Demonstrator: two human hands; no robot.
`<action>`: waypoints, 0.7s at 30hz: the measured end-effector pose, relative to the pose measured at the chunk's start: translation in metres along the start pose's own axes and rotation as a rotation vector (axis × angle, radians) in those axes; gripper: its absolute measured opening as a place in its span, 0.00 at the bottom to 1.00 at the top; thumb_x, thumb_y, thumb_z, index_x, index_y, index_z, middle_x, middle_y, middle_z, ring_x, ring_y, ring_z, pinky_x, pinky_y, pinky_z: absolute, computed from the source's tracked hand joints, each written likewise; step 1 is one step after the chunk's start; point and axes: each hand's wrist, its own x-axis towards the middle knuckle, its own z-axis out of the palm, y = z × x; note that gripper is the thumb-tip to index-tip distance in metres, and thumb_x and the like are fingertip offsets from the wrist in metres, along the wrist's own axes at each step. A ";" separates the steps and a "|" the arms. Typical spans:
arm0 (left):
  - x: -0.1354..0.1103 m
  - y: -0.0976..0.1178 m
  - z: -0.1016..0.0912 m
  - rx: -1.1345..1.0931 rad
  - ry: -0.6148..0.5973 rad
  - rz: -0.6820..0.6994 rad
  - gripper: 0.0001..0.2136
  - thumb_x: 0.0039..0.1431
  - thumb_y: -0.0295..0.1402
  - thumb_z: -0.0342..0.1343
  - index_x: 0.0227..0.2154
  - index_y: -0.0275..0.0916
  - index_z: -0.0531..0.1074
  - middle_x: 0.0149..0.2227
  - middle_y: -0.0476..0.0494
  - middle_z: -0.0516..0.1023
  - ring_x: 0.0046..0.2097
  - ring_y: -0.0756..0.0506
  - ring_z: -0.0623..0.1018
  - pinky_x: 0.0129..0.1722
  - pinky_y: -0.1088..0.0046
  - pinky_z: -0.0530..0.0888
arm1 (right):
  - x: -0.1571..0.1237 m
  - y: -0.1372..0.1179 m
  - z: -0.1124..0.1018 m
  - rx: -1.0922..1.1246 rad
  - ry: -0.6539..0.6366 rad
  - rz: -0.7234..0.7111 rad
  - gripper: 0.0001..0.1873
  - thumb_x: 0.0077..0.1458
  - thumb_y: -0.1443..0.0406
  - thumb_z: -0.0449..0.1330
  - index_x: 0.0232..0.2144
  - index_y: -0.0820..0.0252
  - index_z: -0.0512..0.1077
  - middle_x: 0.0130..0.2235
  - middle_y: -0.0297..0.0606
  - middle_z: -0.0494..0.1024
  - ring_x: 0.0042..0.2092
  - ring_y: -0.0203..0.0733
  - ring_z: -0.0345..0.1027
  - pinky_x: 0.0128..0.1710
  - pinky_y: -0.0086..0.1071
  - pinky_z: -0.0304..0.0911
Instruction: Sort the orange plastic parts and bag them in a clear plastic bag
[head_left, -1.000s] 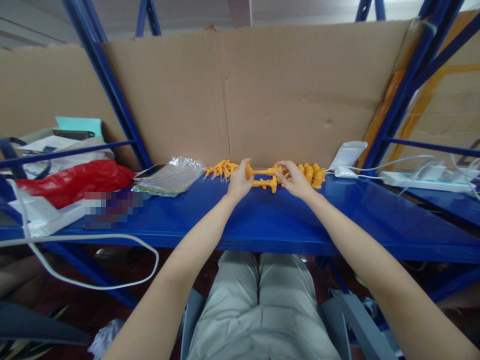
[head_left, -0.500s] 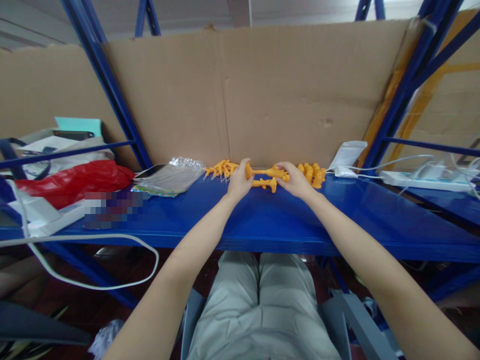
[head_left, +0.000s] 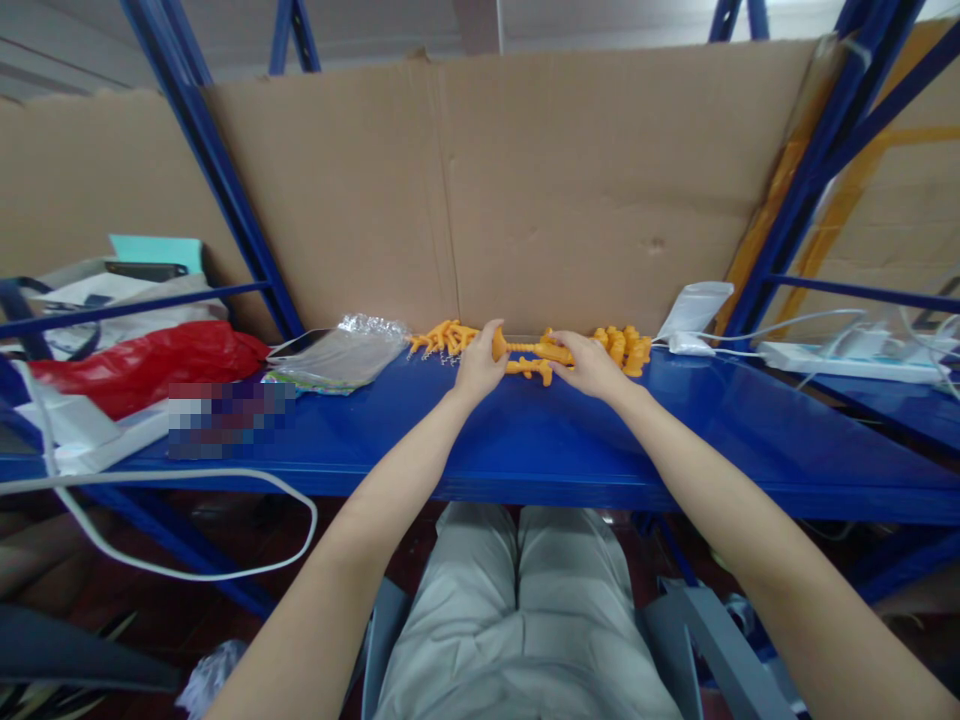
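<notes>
"From the left?"

"Beside orange figures (head_left: 441, 338), pinches with the left grip (head_left: 478, 370) one end of an orange spiral piece (head_left: 522, 347), at the blue bench (head_left: 536, 450)'s rear."

"Farther right?"

"Pinches the other end with the right grip (head_left: 592, 370), beside bunched orange lumps (head_left: 626, 349)."

a red plastic bundle (head_left: 150, 365) lies left of clear packets (head_left: 337, 360); cardboard (head_left: 600, 190) stands behind.

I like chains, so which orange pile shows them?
The left pile, beside the left hand: thin silvery chains show there, while the right pile shows none.
</notes>
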 end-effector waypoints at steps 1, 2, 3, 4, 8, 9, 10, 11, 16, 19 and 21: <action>0.000 0.000 0.000 -0.002 -0.008 -0.001 0.24 0.54 0.22 0.57 0.55 0.41 0.66 0.52 0.40 0.78 0.53 0.40 0.77 0.57 0.57 0.73 | 0.000 -0.001 -0.001 -0.007 -0.013 0.001 0.23 0.56 0.64 0.59 0.55 0.56 0.69 0.55 0.49 0.76 0.57 0.59 0.70 0.55 0.56 0.63; 0.000 0.000 0.000 -0.004 -0.017 -0.003 0.24 0.54 0.22 0.56 0.55 0.40 0.66 0.52 0.39 0.77 0.53 0.40 0.77 0.57 0.57 0.73 | -0.001 -0.003 -0.001 -0.013 -0.029 0.004 0.22 0.57 0.64 0.58 0.55 0.56 0.70 0.55 0.49 0.76 0.57 0.59 0.69 0.54 0.56 0.63; 0.000 0.000 0.000 -0.005 -0.024 -0.003 0.25 0.54 0.22 0.56 0.55 0.39 0.66 0.52 0.39 0.77 0.53 0.40 0.77 0.57 0.57 0.73 | -0.001 -0.005 -0.002 -0.019 -0.046 0.008 0.21 0.57 0.64 0.58 0.54 0.56 0.70 0.55 0.50 0.76 0.57 0.60 0.69 0.54 0.56 0.63; 0.000 0.000 -0.001 -0.005 -0.031 -0.001 0.25 0.53 0.22 0.56 0.56 0.39 0.66 0.53 0.38 0.77 0.53 0.40 0.77 0.57 0.57 0.72 | -0.001 -0.006 -0.002 -0.024 -0.063 0.012 0.20 0.58 0.64 0.58 0.53 0.57 0.71 0.55 0.50 0.76 0.57 0.60 0.69 0.54 0.57 0.63; 0.000 0.000 0.000 -0.004 -0.042 0.016 0.26 0.52 0.21 0.55 0.56 0.40 0.67 0.53 0.39 0.77 0.54 0.40 0.77 0.57 0.57 0.72 | 0.000 -0.010 -0.005 -0.054 -0.093 0.026 0.17 0.57 0.65 0.57 0.49 0.56 0.72 0.52 0.50 0.77 0.55 0.60 0.70 0.51 0.55 0.63; -0.001 0.000 0.000 -0.002 -0.044 0.017 0.26 0.52 0.21 0.55 0.56 0.40 0.67 0.53 0.39 0.77 0.53 0.40 0.77 0.57 0.57 0.73 | 0.000 -0.009 -0.005 -0.073 -0.093 0.027 0.17 0.57 0.66 0.57 0.49 0.56 0.72 0.52 0.49 0.77 0.55 0.60 0.70 0.51 0.54 0.63; -0.001 0.000 0.000 0.000 -0.047 0.016 0.26 0.52 0.21 0.55 0.56 0.40 0.67 0.53 0.40 0.77 0.53 0.40 0.77 0.57 0.58 0.73 | -0.001 -0.009 -0.005 -0.097 -0.090 0.027 0.16 0.56 0.66 0.57 0.48 0.56 0.73 0.51 0.49 0.77 0.54 0.59 0.69 0.50 0.53 0.63; -0.001 0.000 0.000 0.002 -0.050 0.012 0.26 0.52 0.21 0.56 0.56 0.40 0.67 0.53 0.40 0.77 0.53 0.40 0.77 0.57 0.58 0.73 | -0.001 -0.008 -0.004 -0.124 -0.084 0.025 0.16 0.56 0.67 0.57 0.48 0.56 0.73 0.50 0.48 0.77 0.54 0.59 0.69 0.50 0.52 0.63; -0.001 0.000 0.000 -0.010 -0.053 -0.005 0.25 0.52 0.21 0.56 0.55 0.41 0.68 0.52 0.40 0.78 0.53 0.40 0.77 0.58 0.58 0.72 | -0.003 -0.003 0.000 -0.232 0.005 0.034 0.13 0.54 0.67 0.59 0.43 0.56 0.75 0.47 0.48 0.75 0.51 0.58 0.65 0.49 0.51 0.61; 0.000 0.000 -0.001 0.000 -0.032 -0.042 0.25 0.52 0.21 0.57 0.54 0.41 0.68 0.51 0.40 0.78 0.52 0.40 0.78 0.57 0.58 0.72 | -0.004 0.007 -0.007 -0.281 0.034 0.101 0.10 0.52 0.66 0.61 0.39 0.58 0.76 0.46 0.52 0.75 0.52 0.61 0.64 0.51 0.56 0.59; 0.000 -0.001 -0.002 0.016 -0.021 -0.079 0.24 0.53 0.22 0.57 0.54 0.40 0.67 0.49 0.39 0.79 0.51 0.39 0.78 0.56 0.57 0.73 | -0.005 0.022 -0.018 -0.299 0.048 0.244 0.08 0.51 0.65 0.63 0.36 0.59 0.77 0.45 0.53 0.75 0.53 0.64 0.64 0.51 0.59 0.59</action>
